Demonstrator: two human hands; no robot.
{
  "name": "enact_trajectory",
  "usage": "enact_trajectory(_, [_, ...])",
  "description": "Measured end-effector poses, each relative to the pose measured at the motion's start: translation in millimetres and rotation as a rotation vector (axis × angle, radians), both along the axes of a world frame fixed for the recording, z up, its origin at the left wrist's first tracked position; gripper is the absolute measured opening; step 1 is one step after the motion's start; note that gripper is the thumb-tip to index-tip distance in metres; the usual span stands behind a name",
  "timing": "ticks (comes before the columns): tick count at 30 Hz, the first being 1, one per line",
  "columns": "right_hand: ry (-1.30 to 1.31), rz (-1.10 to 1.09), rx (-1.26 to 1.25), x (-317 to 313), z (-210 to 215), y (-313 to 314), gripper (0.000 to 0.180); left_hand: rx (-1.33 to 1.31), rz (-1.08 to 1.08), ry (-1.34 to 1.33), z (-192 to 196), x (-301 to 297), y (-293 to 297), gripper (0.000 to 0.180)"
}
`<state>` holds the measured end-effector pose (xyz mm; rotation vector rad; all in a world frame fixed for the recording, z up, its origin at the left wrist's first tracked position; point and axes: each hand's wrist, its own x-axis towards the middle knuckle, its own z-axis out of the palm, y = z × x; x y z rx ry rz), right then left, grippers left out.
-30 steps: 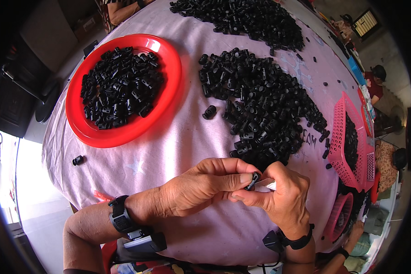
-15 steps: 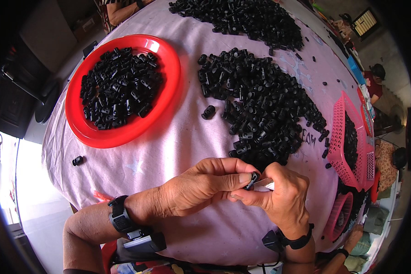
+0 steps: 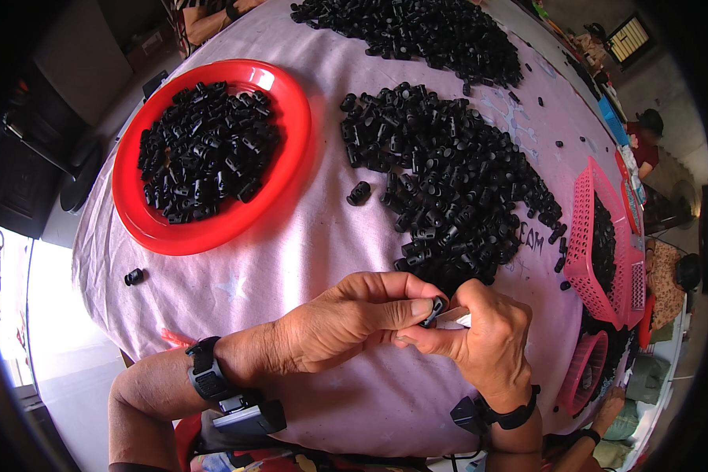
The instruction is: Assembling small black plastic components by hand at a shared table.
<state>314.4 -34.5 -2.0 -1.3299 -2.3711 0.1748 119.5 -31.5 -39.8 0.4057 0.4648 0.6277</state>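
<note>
Between the thumb and fingers of my left hand [image 3: 358, 318] is a small black plastic cord lock [image 3: 432, 312]. My right hand [image 3: 492, 334] pinches a thin blade [image 3: 453, 315] with something white around its grip, its edge against or very near the cord lock; exact contact cannot be made out. Just beyond my hands spreads a heap of black cord locks [image 3: 448, 197]. A red plate [image 3: 297, 134] on the left holds many more. One loose cord lock [image 3: 359, 193] lies left of the heap, and another black piece [image 3: 134, 277] below the plate.
A pink cloth [image 3: 307, 236] covers the table. Another black heap [image 3: 425, 35] lies at the far side. On the right are a pink basket [image 3: 580, 256] with black pieces and a pink round container [image 3: 574, 381]. Other people's arms [image 3: 208, 23] show at the edges.
</note>
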Motion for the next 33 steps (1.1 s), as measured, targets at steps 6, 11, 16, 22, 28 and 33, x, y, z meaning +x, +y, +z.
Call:
enact_trajectory(6, [-0.001,0.002,-0.004,-0.6,0.2,0.3,0.063,0.002,-0.013,-0.037,-3.8,-0.7,-0.2,0.026])
enact_trajectory(11, [-0.024,0.000,0.003,-1.4,1.2,0.3,0.063,0.005,-0.005,-0.017,-3.4,-0.2,-1.1,0.027])
enact_trajectory(16, [-0.033,0.007,0.020,0.8,-2.2,0.7,0.063,0.003,-0.005,-0.036,-2.5,-0.6,-0.7,0.026])
enact_trajectory(22, [0.003,0.028,0.020,0.0,-3.0,0.5,0.063,-0.017,0.005,-0.041,-2.8,-1.0,-1.2,0.024])
enact_trajectory(28, [0.019,0.001,0.016,0.7,-2.2,-0.1,0.064,-0.030,0.053,-0.033,1.3,2.5,-3.3,0.022])
enact_trajectory(33, [-0.024,-0.013,0.009,0.7,-1.2,-0.5,0.065,-0.020,0.048,-0.024,-2.5,3.8,-3.3,0.023])
